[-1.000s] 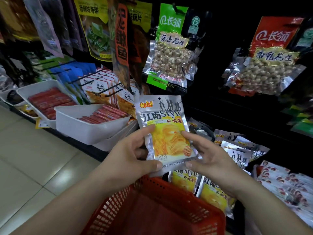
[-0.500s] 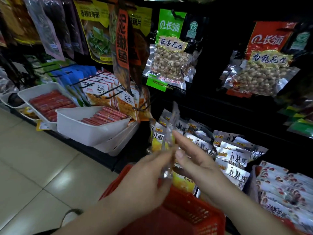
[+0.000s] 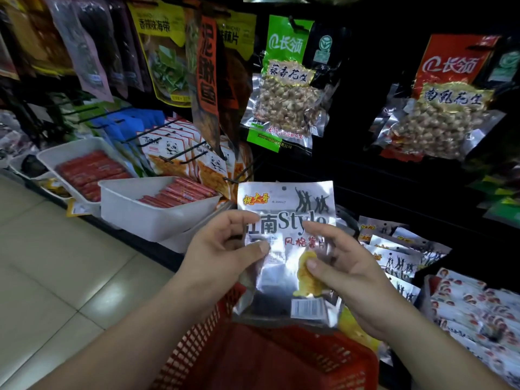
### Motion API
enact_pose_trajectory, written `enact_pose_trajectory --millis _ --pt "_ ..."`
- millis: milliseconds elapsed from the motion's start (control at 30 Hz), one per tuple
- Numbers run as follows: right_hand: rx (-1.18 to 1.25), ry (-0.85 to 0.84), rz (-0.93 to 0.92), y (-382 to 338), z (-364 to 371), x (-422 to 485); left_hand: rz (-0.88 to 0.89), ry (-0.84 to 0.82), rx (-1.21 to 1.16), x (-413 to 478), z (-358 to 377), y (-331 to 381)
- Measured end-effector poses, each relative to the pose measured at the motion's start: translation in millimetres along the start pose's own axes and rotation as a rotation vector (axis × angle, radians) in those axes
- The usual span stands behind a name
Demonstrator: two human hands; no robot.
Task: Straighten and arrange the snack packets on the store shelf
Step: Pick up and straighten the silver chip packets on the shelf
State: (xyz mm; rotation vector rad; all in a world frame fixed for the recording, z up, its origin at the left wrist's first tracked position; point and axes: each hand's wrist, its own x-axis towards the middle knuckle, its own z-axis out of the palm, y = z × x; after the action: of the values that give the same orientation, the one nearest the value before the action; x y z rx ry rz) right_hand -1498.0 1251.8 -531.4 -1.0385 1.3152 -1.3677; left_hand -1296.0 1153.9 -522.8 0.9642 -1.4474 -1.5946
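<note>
Packet (image 3: pixel 284 277): silver, upright, front to camera, above basket's (image 3: pixel 197 347) far rim. Left hand (image 3: pixel 222 249): thumb and fingers pinch its left edge. Right hand (image 3: pixel 346 274): pinches its right edge. Matching packets (image 3: pixel 394 257): just right.

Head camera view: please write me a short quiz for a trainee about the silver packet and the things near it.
1. True or false: the left hand and the right hand both hold the silver packet.
2. What shows just below the packet in this view? A. a red basket B. a blue bucket C. a cardboard box
3. Fill in: the nearer white tray holds red ____.
Key: 1 true; 2 A; 3 sausages.
</note>
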Motion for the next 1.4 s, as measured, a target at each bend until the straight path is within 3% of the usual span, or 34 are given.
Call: enact_pose_trajectory --millis 233,367,433,600,800,933,1100,1167,1233,1300,1400 --pt "0.018 0.141 0.003 1.4 9.6 0.8 0.025 0.006 0.040 -1.4 1.7 0.8" --pt "0.003 0.293 0.037 2.5 2.2 7.1 -0.112 -0.335 0.129 -8.4 -2.3 2.2" --pt "-0.019 0.254 0.053 0.5 -5.6 8.2 -0.093 -0.377 0.238 -9.6 -3.9 1.7" --pt "-0.126 -0.139 0.150 -5.9 -22.4 3.2 -0.013 -0.137 0.192 -6.5 -3.6 -0.7" --pt "-0.388 -0.057 0.065 1.9 -12.8 1.5 0.023 -0.193 0.294 -5.7 -6.7 -5.1" --pt "-0.575 0.045 -0.092 8.3 -11.8 2.4 0.212 -0.101 0.596 -5.7 -8.7 -17.5" --pt "-0.169 -0.108 -0.032 7.9 10.3 0.2 0.590 -0.296 0.814 -20.0 18.4 -32.4" --pt "-0.164 0.000 -0.040 12.6 15.3 2.1 0.663 -0.383 0.832 -26.4 26.8 -36.3" --pt "-0.153 0.166 -0.045 15.3 11.5 4.7 0.564 -0.442 0.703 -29.1 30.2 -36.9" --pt "-0.221 0.219 -0.044 14.3 3.0 6.1 0.474 -0.331 0.545 -23.6 27.0 -35.4" --pt "-0.285 0.108 -0.054 13.2 -5.1 5.1 0.391 -0.001 0.494 -3.3 12.2 -32.7"
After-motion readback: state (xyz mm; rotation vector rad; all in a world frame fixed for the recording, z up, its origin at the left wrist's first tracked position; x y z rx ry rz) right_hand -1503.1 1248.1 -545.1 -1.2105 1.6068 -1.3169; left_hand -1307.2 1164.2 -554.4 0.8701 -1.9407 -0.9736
